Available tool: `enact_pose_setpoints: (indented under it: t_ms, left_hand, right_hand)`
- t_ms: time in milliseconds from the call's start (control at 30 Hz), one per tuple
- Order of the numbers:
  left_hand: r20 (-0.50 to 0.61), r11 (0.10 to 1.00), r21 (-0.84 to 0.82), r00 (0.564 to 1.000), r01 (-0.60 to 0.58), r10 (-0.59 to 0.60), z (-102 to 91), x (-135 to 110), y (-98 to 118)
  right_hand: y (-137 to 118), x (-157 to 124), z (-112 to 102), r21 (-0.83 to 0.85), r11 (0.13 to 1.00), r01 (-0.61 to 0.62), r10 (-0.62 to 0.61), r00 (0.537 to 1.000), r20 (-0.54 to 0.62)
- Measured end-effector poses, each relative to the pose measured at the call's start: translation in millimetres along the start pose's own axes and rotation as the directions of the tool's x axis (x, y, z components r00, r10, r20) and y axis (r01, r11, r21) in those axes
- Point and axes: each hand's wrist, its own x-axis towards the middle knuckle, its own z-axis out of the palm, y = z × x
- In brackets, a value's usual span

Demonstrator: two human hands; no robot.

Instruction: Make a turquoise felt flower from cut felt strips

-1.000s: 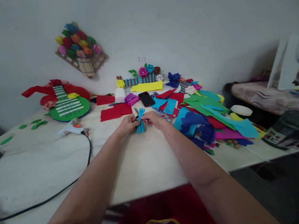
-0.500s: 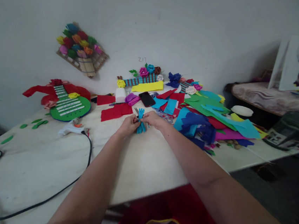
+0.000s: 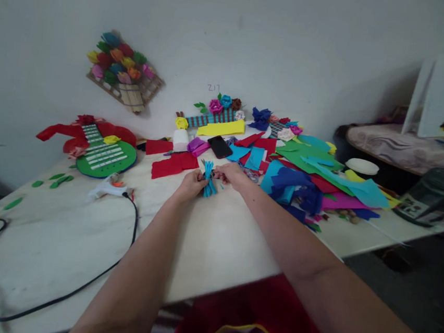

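A bundle of light-blue paper strips [image 3: 208, 181], pinched at its middle and fanned at both ends, is held just above the table. My left hand [image 3: 192, 184] is closed on the bundle's left side. My right hand [image 3: 231, 174] has its fingers pinched together just right of the bundle's middle. Something small and dark shows by those fingertips, too small to name. A thin pointed tip, perhaps of scissors, shows behind the top of the bundle.
A white glue gun [image 3: 107, 189] with a black cord [image 3: 135, 221] lies left. Beyond are a green-and-red paper guitar [image 3: 107, 158], red paper [image 3: 173, 166] and a phone [image 3: 219, 147]. Coloured paper sheets [image 3: 309, 154] and a large jar [image 3: 433, 197] are right.
My right fingers have shifted slightly to the right, away from the middle of the blue bundle. My left hand keeps its hold. The view has moved slightly.
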Motion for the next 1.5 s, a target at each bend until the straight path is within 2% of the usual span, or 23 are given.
enact_pose_setpoints:
  t_ms: [133,300,400,567,767,933,1033,1133,1200,1267,1400,1500]
  left_hand:
    - [0.044,0.996,-0.069,0.998,0.05,-0.047,0.1,-3.4,5.4]
    - [0.096,0.995,-0.018,0.991,0.1,-0.098,-1.7,-5.7,11.8]
    - [0.141,0.996,0.041,0.986,0.078,-0.083,-1.1,-5.1,13.7]
    - [0.227,0.997,0.017,0.97,0.081,-0.083,2.3,-1.0,10.7]
    - [0.199,0.991,0.062,0.971,0.121,-0.131,5.2,4.9,4.0]
    - [0.171,0.995,0.001,0.98,0.101,-0.1,9.4,4.2,10.1]
    - [0.196,0.992,0.06,0.973,0.111,-0.121,10.5,2.9,13.3]
    - [0.237,0.99,0.099,0.964,0.096,-0.117,11.8,2.1,13.1]
    - [0.257,0.993,0.087,0.961,0.085,-0.104,14.1,1.4,12.9]
    - [0.262,0.996,0.065,0.962,0.066,-0.081,17.4,0.6,13.9]
    - [0.182,0.997,0.075,0.982,0.029,-0.043,23.2,-1.4,19.2]
    - [0.156,0.992,0.093,0.983,0.086,-0.1,23.1,-3.7,23.7]
  right_hand:
    - [-6.2,-5.0,-1.7,0.028,0.992,0.126,-0.127,0.991,0.052]
    - [-6.0,-4.6,-2.6,0.149,0.954,0.261,-0.291,0.926,0.239]
    - [-3.7,-2.9,-1.1,0.193,0.944,0.267,-0.317,0.896,0.31]
    - [-5.7,-5.6,1.0,0.172,0.937,0.304,-0.348,0.865,0.362]
    - [-7.6,-7.4,3.2,0.082,0.939,0.334,-0.34,0.863,0.373]
    - [-8.3,-8.7,4.6,0.019,0.915,0.404,-0.383,0.852,0.356]
    - [-10.7,-10.1,3.2,-0.047,0.878,0.476,-0.44,0.842,0.313]
    - [-11.9,-9.9,1.3,-0.083,0.827,0.556,-0.514,0.808,0.288]
    - [-11.6,-9.8,0.9,-0.089,0.819,0.567,-0.522,0.8,0.295]
    - [-11.2,-10.2,1.7,-0.099,0.833,0.545,-0.496,0.813,0.303]
    - [-12.0,-11.8,3.9,-0.092,0.832,0.547,-0.495,0.807,0.323]
    - [-12.4,-8.5,2.1,-0.103,0.818,0.567,-0.512,0.797,0.321]
